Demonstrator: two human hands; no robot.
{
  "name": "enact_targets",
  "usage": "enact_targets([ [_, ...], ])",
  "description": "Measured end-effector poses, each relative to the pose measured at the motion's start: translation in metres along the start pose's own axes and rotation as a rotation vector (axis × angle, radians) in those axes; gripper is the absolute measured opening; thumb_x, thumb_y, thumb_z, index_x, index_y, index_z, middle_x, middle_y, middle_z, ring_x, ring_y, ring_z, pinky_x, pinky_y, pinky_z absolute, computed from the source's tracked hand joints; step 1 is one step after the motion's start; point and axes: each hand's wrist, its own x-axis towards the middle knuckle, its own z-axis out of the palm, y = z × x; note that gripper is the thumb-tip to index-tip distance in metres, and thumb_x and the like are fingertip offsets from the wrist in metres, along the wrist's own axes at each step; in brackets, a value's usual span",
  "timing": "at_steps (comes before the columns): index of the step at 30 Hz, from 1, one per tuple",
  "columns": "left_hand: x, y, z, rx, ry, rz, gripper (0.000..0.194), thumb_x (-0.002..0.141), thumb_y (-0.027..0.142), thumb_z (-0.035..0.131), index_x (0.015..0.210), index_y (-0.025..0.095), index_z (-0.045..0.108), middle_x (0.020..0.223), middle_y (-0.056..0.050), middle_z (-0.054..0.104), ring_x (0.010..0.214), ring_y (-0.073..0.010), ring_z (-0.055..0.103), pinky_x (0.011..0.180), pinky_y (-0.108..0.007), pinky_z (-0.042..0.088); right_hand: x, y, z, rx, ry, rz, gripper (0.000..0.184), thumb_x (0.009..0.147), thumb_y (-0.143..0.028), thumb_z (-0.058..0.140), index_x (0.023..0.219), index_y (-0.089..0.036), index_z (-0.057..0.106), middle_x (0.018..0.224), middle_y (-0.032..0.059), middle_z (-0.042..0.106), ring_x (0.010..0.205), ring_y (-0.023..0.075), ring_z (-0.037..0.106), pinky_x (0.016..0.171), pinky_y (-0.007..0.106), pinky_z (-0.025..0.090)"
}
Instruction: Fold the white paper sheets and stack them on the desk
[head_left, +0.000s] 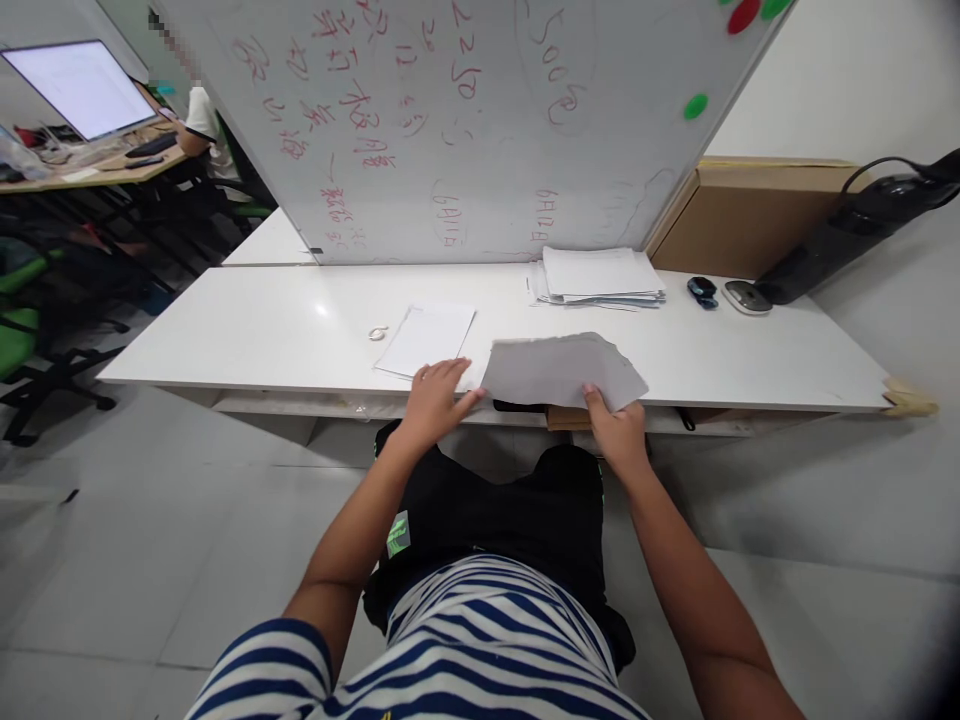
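My right hand [619,428] grips the lower right edge of a grey sheet of paper [559,370], thumb on top. The sheet has an uneven upper edge and is held over the front edge of the white desk [262,320]. My left hand [439,403], fingers stretched out and thumb apart, is at the near edge of a small stack of white paper [429,338]; whether it touches the stack I cannot tell. Its thumb points toward the grey sheet's left corner. Left of the white paper lies a small white looped object [378,333].
A thicker pile of papers [600,275] lies against the whiteboard [480,130]. Toward the right are a dark watch [703,291], a grey rounded device [747,297], a black cylindrical object [832,240] and a cardboard box [757,220]. Another person's arm [193,140] shows at a far-left desk.
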Motion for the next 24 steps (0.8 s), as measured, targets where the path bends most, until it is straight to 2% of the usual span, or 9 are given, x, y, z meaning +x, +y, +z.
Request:
enact_targets([
  [3, 0.01, -0.04, -0.001, 0.102, -0.022, -0.109, 0.051, 0.092, 0.048, 0.044, 0.135, 0.02, 0.048, 0.144, -0.009, 0.044, 0.135, -0.0293, 0.034, 0.109, -0.046, 0.026, -0.007, 0.007, -0.009, 0.019, 0.022, 0.046, 0.051, 0.077, -0.054, 0.062, 0.105, -0.012, 0.066, 0.108, 0.0156, 0.068, 0.105, 0.03, 0.062, 0.094, 0.044, 0.045],
  [5, 0.017, -0.066, 0.006, 0.137, -0.093, -0.151, 0.053, 0.091, 0.049, 0.043, 0.137, 0.023, 0.046, 0.148, -0.007, 0.038, 0.139, -0.0308, 0.026, 0.11, -0.05, 0.023, -0.011, 0.011, -0.01, 0.032, 0.015, 0.076, 0.051, 0.076, -0.053, 0.062, 0.105, -0.011, 0.066, 0.108, 0.0155, 0.069, 0.104, 0.0299, 0.062, 0.095, 0.045, 0.045],
  [8, 0.021, -0.089, 0.017, 0.136, -0.161, -0.181, 0.052, 0.091, 0.051, 0.043, 0.138, 0.029, 0.045, 0.15, -0.003, 0.036, 0.14, -0.0311, 0.025, 0.11, -0.052, 0.021, -0.016, 0.013, -0.01, 0.051, 0.015, 0.101, 0.048, 0.076, -0.051, 0.064, 0.103, -0.012, 0.067, 0.106, 0.0149, 0.069, 0.104, 0.0298, 0.062, 0.095, 0.044, 0.045],
  [12, 0.015, -0.091, 0.023, 0.114, -0.091, -0.173, 0.047, 0.091, 0.052, 0.042, 0.134, 0.032, 0.049, 0.147, 0.0, 0.041, 0.137, -0.0281, 0.032, 0.109, -0.047, 0.025, -0.022, 0.013, -0.01, 0.064, -0.015, 0.129, 0.048, 0.076, -0.049, 0.064, 0.107, -0.012, 0.066, 0.111, 0.0151, 0.068, 0.107, 0.0302, 0.061, 0.093, 0.044, 0.046],
  [18, 0.018, -0.091, 0.018, 0.109, -0.04, -0.154, 0.042, 0.091, 0.049, 0.046, 0.127, 0.031, 0.056, 0.136, -0.001, 0.055, 0.13, -0.0262, 0.043, 0.103, -0.04, 0.034, -0.024, 0.017, -0.01, 0.066, -0.049, 0.153, 0.047, 0.077, -0.048, 0.064, 0.108, -0.013, 0.066, 0.112, 0.0142, 0.068, 0.107, 0.029, 0.061, 0.092, 0.041, 0.047],
  [21, 0.023, -0.094, 0.013, 0.092, -0.031, -0.188, 0.041, 0.091, 0.049, 0.046, 0.121, 0.027, 0.061, 0.123, -0.004, 0.064, 0.118, -0.0264, 0.054, 0.097, -0.037, 0.041, -0.023, 0.018, -0.011, 0.047, -0.092, 0.165, 0.046, 0.076, -0.048, 0.064, 0.104, -0.012, 0.067, 0.107, 0.0133, 0.069, 0.102, 0.0292, 0.063, 0.088, 0.041, 0.049],
  [24, 0.025, -0.091, 0.004, 0.022, 0.051, -0.256, 0.037, 0.09, 0.046, 0.048, 0.114, 0.025, 0.066, 0.115, -0.005, 0.068, 0.108, -0.0263, 0.06, 0.092, -0.035, 0.045, -0.02, 0.022, -0.013, 0.018, -0.182, 0.244, 0.045, 0.073, -0.049, 0.066, 0.101, -0.013, 0.067, 0.1, 0.0126, 0.071, 0.094, 0.03, 0.066, 0.082, 0.041, 0.051],
])
